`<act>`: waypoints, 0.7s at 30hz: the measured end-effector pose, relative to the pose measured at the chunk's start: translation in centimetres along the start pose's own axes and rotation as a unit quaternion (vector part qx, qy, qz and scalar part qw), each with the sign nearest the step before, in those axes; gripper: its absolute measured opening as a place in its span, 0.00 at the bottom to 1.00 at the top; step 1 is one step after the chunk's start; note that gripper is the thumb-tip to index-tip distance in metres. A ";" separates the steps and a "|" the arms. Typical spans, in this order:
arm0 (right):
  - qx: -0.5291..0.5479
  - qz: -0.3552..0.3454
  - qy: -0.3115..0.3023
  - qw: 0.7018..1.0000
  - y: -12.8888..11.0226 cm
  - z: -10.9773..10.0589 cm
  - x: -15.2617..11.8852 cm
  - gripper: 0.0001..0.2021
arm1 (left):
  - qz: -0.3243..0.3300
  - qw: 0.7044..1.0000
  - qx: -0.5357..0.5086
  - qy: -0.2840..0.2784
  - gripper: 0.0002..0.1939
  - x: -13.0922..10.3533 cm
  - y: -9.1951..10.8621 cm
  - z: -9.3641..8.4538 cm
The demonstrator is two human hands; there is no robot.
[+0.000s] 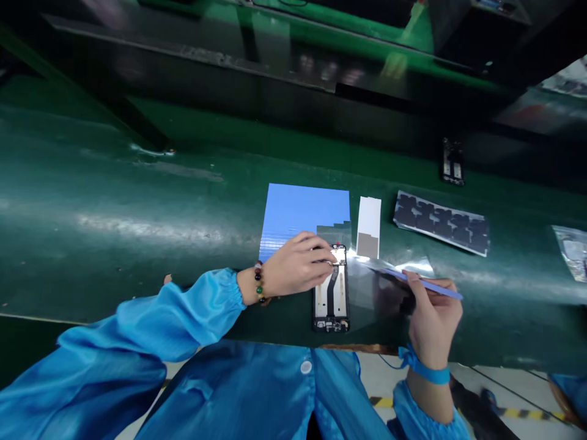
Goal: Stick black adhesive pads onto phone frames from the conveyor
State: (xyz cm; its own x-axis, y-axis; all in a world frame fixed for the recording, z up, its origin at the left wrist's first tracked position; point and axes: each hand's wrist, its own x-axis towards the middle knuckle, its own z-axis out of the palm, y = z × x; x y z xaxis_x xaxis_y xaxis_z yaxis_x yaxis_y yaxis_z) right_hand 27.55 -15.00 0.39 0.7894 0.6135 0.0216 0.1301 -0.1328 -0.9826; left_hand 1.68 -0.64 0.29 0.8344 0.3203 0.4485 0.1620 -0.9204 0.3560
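An opened phone [338, 299] lies face down on the green bench, its inside showing a dark ribbon cable and pale metal panels. My left hand [300, 266] reaches over its upper left side, fingers bent and fingertips pressed on the upper end. What lies under those fingertips is hidden. My right hand [433, 311] is closed around a slim lavender tool [435, 288] that looks like tweezers. Its thin tip points left, near the phone's upper right edge. Shiny clear film [419, 266] lies around the tool.
A blue sheet [307, 205] lies behind my left hand. To its right are a white and grey card [369, 223] and a sheet of dark die-cut stickers [440, 223]. Another opened phone [453, 162] lies farther back. A clear bag [573, 250] sits far right.
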 end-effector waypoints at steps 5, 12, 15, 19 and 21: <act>0.055 0.024 -0.029 0.998 -0.1 -2.3 -0.9 0.16 | 0.124 0.988 -0.021 -0.084 0.13 3.2 3.7 2.2; -0.081 -0.004 0.105 0.991 1.5 -8.6 0.4 0.21 | 0.155 0.979 -0.005 -0.134 0.29 6.6 6.8 5.5; -0.100 0.009 0.090 0.991 2.3 -9.6 1.0 0.22 | 0.139 0.982 -0.021 -0.128 0.33 6.8 7.1 6.2; -0.019 0.043 0.045 0.998 2.3 -8.8 2.0 0.21 | 0.121 0.984 -0.034 -0.125 0.35 6.7 7.4 6.7; 0.059 0.054 0.035 0.996 1.9 -8.2 2.5 0.21 | 0.119 0.985 -0.046 -0.121 0.35 6.6 7.4 6.6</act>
State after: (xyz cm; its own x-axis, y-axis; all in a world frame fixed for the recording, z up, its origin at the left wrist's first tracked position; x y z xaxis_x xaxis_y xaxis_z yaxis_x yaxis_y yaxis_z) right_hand 34.72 -20.14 0.09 0.8354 0.5444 -0.0761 -0.0250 -0.1006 -0.9946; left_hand 11.89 -6.80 0.46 0.9456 0.0258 0.3243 -0.0918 -0.9352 0.3421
